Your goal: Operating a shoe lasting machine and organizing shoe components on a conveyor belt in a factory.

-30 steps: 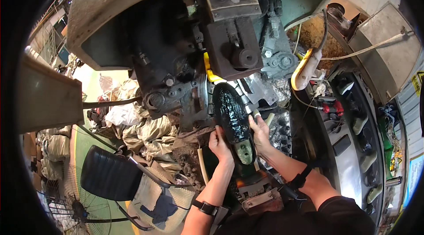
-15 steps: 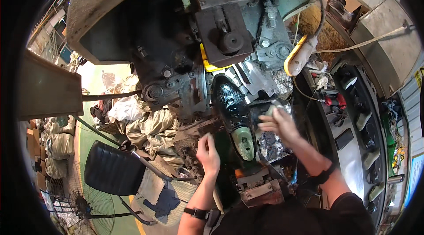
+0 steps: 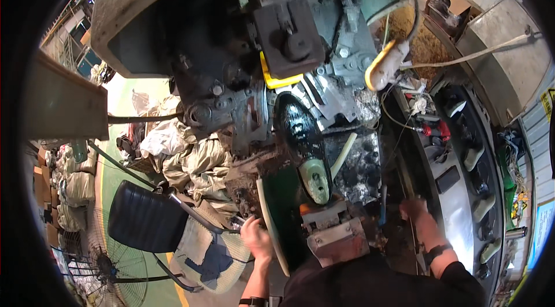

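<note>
A glossy black shoe upper (image 3: 299, 125) sits sole side hidden on a pale green shoe last (image 3: 316, 179), below the machine's dark central block (image 3: 289, 41). My left hand (image 3: 256, 239) is low beside the curved green board, fingers curled in; whether anything is in them is hidden. Off to the right of the last, my right hand (image 3: 414, 210) is down in a dark area beside the metal bench, apart from the shoe. It is blurred and its fingers do not show clearly. A pale stick-like piece (image 3: 344, 155) leans at the right of the last.
A yellow bracket (image 3: 280, 82) borders the block's lower edge. A yellow-and-white hanging control (image 3: 384, 67) is at right, above a bench with a red tool (image 3: 437, 130) and several shoes on a rack. At left are a black chair (image 3: 148, 214), fan (image 3: 104, 263) and sacks (image 3: 199, 162).
Both hands have drawn back toward me, away from the shoe; the right also moved further right. The pale piece at the right hand now lies by the last, out of the hand.
</note>
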### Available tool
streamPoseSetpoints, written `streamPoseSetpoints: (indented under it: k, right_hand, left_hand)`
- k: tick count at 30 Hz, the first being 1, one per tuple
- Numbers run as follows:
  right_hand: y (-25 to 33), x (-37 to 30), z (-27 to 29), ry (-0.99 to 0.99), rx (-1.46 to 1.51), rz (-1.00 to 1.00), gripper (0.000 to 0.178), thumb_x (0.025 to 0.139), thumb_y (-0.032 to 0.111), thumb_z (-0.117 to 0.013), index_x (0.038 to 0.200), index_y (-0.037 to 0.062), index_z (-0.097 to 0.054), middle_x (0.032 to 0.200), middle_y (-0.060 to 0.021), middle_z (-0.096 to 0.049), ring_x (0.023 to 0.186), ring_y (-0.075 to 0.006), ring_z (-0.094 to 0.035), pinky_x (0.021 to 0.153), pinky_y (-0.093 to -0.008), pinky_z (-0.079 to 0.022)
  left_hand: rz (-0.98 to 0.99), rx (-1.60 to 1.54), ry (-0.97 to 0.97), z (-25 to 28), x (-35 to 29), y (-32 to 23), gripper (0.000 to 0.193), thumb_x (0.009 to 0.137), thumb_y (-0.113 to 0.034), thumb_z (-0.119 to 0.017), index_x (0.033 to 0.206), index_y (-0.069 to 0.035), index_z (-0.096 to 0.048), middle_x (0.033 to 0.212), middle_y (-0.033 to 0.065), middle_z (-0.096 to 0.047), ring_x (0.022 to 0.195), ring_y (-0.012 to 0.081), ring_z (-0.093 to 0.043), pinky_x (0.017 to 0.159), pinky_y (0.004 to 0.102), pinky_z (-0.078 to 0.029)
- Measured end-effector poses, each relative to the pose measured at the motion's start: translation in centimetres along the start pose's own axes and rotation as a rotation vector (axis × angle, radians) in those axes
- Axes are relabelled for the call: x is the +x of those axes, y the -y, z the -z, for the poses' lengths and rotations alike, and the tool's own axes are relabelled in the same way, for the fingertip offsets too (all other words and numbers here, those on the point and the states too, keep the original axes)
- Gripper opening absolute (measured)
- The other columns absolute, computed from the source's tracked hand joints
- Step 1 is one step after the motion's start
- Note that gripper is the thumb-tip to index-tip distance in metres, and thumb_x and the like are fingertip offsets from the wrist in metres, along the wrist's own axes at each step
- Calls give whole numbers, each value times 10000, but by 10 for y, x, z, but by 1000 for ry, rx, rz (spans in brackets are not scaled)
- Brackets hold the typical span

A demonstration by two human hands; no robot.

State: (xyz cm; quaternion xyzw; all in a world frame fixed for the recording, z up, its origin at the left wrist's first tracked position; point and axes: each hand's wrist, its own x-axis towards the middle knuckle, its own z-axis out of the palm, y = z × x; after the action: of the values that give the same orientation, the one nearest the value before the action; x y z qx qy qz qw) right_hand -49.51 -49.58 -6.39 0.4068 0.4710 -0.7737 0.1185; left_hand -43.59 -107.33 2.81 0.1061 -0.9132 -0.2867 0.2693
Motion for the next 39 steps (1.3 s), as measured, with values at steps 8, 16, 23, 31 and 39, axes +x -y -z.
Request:
streamPoseSetpoints:
  k: [8, 16, 23, 31, 39]
  right_hand:
    - [98, -102, -168, 145, -159, 425, 517, 977, 157, -607, 1429, 12, -403, 1045, -157, -683, 824, -234, -698, 771, -359, -582]
    - [86, -193, -227, 323, -439, 926, 518, 1004, 124, -579, 1460, -35, -391, 1035, -116, -705, 874, -129, -676, 758, -260, -539]
    - [45, -324, -258, 1100, -875, 1290, 694, 805, 311, -824, 1327, -49, -541, 1271, -207, -607, 1175, -315, -605, 1011, -395, -470]
    - [38, -349, -250, 750, -720, 1627, 1065, 746, 350, -864, 1519, -39, -243, 1484, -226, -432, 1395, -403, -401, 1172, -487, -313]
    - [58, -382, -99, 78, -653, 1694, 940, 743, 244, -874, 1460, -52, -344, 1388, -254, -533, 1237, -394, -573, 1033, -432, -469]
  left_hand:
    - [22, 48, 799, -64, 21, -38, 460, 743, -148, -737, 1172, -20, -634, 1069, 194, -584, 1071, 376, -556, 935, 436, -471]
    - [162, -367, 853, 34, -1, -85, 539, 677, -219, -863, 1145, -28, -673, 1086, 182, -707, 1005, 243, -691, 897, 353, -529]
    - [514, -1593, -240, 183, 88, -137, 373, 948, -291, -583, 1226, -43, -563, 1144, 166, -679, 1011, 273, -664, 917, 435, -544]
    - [570, -1699, 341, 130, 135, -244, 340, 938, -308, -639, 1091, -4, -649, 1016, 124, -696, 921, 258, -674, 846, 415, -558]
    - [687, -1571, 887, 13, 62, -386, 469, 893, -378, -702, 1155, 2, -622, 1081, 107, -683, 978, 246, -671, 887, 393, -545]
